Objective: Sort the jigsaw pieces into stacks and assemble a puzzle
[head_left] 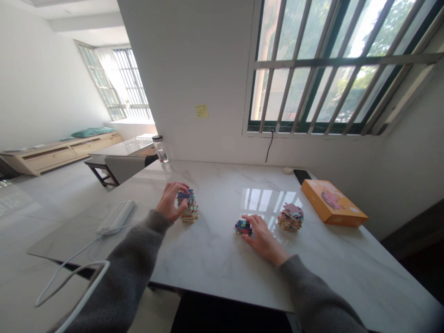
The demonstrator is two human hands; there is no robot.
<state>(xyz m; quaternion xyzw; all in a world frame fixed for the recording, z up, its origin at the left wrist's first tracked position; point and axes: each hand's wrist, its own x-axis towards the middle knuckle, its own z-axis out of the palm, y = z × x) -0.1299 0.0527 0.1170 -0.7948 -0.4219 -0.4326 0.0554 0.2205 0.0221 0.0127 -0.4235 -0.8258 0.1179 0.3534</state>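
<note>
On the left of the table a tall stack of jigsaw puzzle pieces [190,213] stands, slightly uneven. My left hand [169,201] is at its top, thumb and fingers curled around a dark blue puzzle piece [183,195]; whether that piece rests on the stack I cannot tell. Near the middle lies a low pile of dark blue puzzle pieces [242,226]. My right hand [262,238] grips this pile at its right side, between thumb and fingers, partly hiding it. Farther right stands another stack of puzzle pieces [290,218], a pinkish piece on top, touched by neither hand.
An orange box [333,203] lies at the right, near a black phone [302,175]. A white power strip [117,216] with a cable [74,254] is at the left. At the far left corner stands a clear bottle [161,150]. A wall and barred window rise behind the marble-patterned table [215,259].
</note>
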